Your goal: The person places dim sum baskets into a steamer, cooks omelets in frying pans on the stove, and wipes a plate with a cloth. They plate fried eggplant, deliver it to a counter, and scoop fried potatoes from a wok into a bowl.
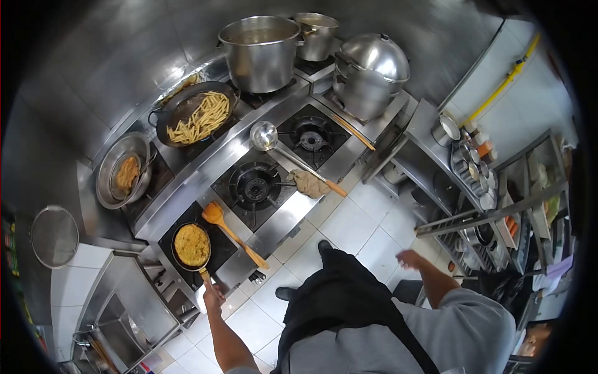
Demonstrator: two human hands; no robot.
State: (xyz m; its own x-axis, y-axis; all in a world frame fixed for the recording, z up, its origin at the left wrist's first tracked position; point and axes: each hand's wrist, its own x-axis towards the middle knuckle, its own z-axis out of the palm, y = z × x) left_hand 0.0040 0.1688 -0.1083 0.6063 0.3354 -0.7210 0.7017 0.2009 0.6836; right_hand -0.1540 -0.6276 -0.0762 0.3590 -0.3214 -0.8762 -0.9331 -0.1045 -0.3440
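Observation:
My left hand (213, 298) is closed round the handle of a small frying pan (204, 266), which sits on the front left burner. A yellow omelette (192, 245) fills most of the pan. Just right of the pan, a wooden spatula (232, 234) lies across the stove top, its handle reaching past the front edge. My right hand (409, 258) hangs over the floor at my right side, away from the stove. It holds nothing, and its fingers look loosely apart.
Beyond the front burners stand a wok of fries (202, 118), a large pot (260, 56) and a metal bowl with fried food (123, 171). A ladle (264, 136) and a crumpled cloth (309, 183) lie on the stove. A shelf rack (492, 224) stands to the right.

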